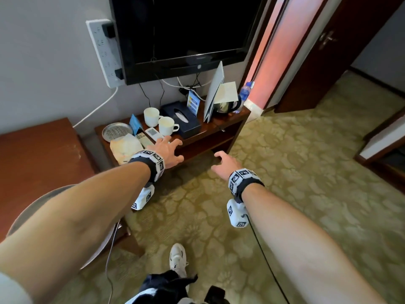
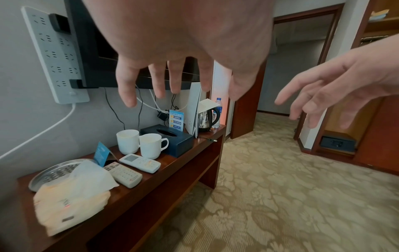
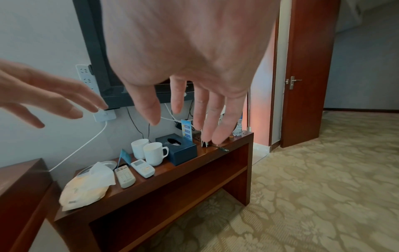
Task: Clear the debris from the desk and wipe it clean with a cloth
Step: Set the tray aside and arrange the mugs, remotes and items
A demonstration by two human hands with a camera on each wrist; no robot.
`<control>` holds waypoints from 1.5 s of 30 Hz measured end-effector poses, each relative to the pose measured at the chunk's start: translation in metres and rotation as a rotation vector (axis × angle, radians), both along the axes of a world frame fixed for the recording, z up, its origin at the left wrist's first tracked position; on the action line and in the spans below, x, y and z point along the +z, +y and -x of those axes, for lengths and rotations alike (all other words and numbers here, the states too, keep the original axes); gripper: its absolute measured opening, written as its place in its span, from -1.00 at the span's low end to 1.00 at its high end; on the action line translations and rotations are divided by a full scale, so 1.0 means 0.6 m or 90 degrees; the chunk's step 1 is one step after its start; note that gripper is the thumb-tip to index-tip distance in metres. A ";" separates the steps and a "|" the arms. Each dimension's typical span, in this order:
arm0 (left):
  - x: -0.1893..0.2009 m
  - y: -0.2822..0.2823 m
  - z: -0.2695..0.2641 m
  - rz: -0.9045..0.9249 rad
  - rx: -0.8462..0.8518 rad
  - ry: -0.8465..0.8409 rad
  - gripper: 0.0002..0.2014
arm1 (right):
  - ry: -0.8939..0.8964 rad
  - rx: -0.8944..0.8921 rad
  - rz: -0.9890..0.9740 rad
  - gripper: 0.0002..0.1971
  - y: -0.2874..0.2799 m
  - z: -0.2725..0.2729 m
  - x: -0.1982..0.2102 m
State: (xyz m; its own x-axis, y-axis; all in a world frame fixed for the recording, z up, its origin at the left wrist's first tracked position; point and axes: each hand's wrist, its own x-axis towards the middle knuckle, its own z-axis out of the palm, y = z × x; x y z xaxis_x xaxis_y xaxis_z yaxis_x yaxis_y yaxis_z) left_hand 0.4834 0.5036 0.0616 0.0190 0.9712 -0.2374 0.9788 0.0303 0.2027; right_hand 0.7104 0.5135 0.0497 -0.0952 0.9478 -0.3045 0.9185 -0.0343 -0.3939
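Note:
A low wooden desk (image 1: 210, 128) (image 2: 194, 150) (image 3: 215, 153) stands against the wall under a black TV. On its left end lies a crumpled whitish cloth or bag (image 1: 126, 148) (image 2: 71, 196) (image 3: 86, 189). My left hand (image 1: 168, 150) (image 2: 172, 81) hovers above the desk's front edge, fingers spread and empty. My right hand (image 1: 221, 162) (image 3: 190, 110) hangs open over the carpet in front of the desk, holding nothing.
On the desk stand a metal tray (image 1: 116, 131), two remotes (image 2: 131, 168), two white mugs (image 1: 160, 121), a dark tissue box (image 1: 184, 119), cards, a kettle (image 2: 207, 117) and a water bottle (image 1: 245, 91). A red-brown table (image 1: 39, 163) is at left, an open door (image 3: 306, 68) at right.

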 end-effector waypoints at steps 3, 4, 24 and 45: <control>-0.012 0.075 -0.022 0.002 0.006 -0.009 -0.40 | 0.003 -0.001 -0.001 -0.46 0.075 -0.021 -0.007; -0.018 0.102 -0.027 0.002 0.007 -0.016 -0.40 | 0.007 0.000 0.000 -0.46 0.103 -0.027 -0.010; -0.072 0.491 -0.109 0.056 0.039 0.000 -0.34 | 0.009 0.030 0.049 -0.44 0.584 -0.131 -0.037; -0.068 0.748 -0.247 -0.007 0.226 -0.108 -0.18 | 0.014 0.122 0.066 -0.42 0.895 -0.209 -0.065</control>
